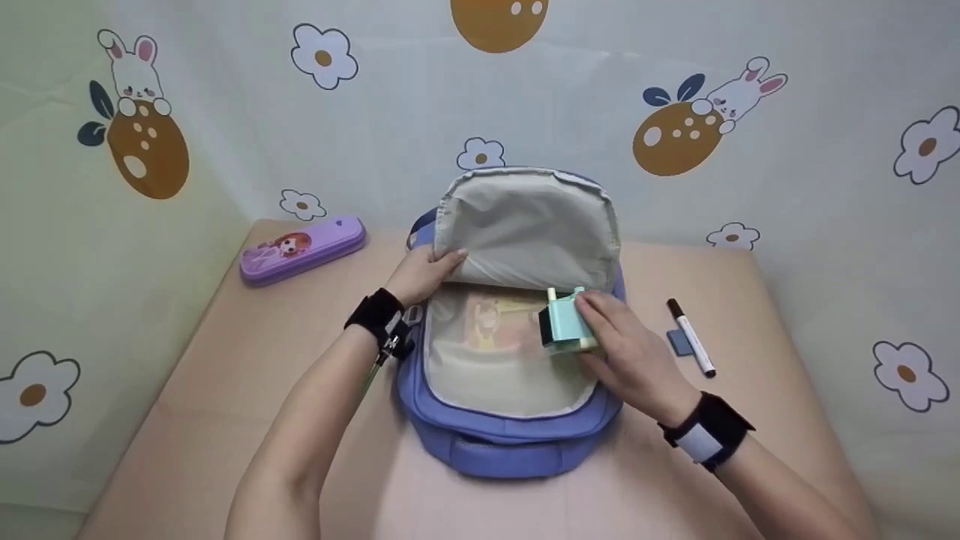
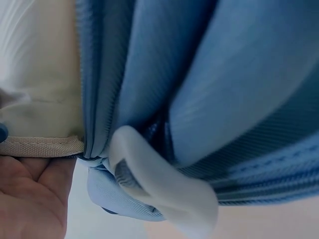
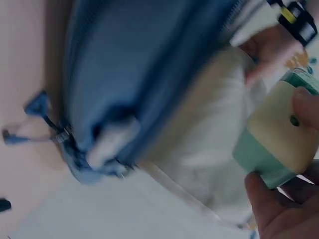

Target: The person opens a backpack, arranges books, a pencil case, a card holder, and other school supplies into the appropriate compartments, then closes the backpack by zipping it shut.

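The mint box point(image 1: 568, 321) is between the clamped fingers of your right hand point(image 1: 636, 360), above the open bag point(image 1: 517, 429); your left hand point(image 1: 424, 276) grips the flap point(image 1: 529, 221) at its edge, and a picture-covered item point(image 1: 486, 321) lies inside the bag

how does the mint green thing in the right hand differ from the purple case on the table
The mint-green thing is boxy, with cream parts; the purple case is long and flat, with a printed figure on it. The mint-green thing is held by the right hand at the open backpack, while the purple case lies untouched on the table. Both are pastel-coloured.
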The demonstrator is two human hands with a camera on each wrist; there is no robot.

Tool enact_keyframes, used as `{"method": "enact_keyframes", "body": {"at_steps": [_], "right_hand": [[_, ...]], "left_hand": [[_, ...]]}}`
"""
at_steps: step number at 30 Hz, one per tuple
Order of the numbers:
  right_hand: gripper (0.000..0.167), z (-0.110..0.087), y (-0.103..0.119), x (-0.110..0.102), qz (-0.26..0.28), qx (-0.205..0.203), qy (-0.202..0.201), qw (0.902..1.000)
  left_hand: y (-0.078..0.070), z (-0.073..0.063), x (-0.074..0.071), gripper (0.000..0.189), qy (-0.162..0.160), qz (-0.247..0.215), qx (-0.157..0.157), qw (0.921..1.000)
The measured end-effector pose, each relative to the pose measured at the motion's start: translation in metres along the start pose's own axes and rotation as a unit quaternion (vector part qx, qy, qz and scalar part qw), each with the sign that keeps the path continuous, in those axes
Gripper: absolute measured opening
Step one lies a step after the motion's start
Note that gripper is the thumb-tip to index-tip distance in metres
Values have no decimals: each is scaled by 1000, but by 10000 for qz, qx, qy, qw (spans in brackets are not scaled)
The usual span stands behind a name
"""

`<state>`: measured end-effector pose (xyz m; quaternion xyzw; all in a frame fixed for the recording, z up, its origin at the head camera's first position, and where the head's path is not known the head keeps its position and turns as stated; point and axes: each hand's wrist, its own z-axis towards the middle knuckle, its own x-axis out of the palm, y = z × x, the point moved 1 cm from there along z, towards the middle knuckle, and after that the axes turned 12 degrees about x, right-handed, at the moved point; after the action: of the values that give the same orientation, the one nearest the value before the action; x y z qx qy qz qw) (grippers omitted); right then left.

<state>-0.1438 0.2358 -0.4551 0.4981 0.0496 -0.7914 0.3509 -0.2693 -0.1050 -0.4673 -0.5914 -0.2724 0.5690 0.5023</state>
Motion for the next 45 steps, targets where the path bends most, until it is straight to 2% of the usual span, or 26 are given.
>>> {"method": "enact_keyframes", "body": {"at_steps": [4,12,21,25,30,32,34,37,39,41,45], "right_hand": [[75,3,-9,24,-222,354,488,9979],[65,10,-16,39,-571,783,801,9921],[61,15,-16,47,-990,804,252,9915],[58,16,-17,48,-1084,759,129,9911],[61,13,-22,45,-809,723,109,9940],[59,11,-26,41,-578,758,-125,9954],[51,10,-31,35,-205,907,-571,9940],[39,13,-42,22,572,1356,-1211,9817],[40,19,-50,16,1209,1797,-1276,9679],[48,26,-59,14,1811,2291,-899,9522],[63,39,-77,20,2799,3216,379,9038]], "left_hand": [[0,0,1,41,19,-248,-92,9996],[1,0,-1,45,74,-426,-110,9990],[3,1,-4,48,100,-411,-137,9990],[3,2,-4,49,132,-525,-97,9985],[3,1,-2,48,100,-517,-63,9986],[3,1,-2,47,108,-448,-97,9989],[2,2,-2,46,119,-404,-133,9990],[-1,2,-3,44,101,-357,-139,9992],[-2,2,-4,44,68,-355,-130,9993],[-2,2,-5,44,32,-324,-130,9994],[0,2,-3,47,60,-326,-153,9993]]}}
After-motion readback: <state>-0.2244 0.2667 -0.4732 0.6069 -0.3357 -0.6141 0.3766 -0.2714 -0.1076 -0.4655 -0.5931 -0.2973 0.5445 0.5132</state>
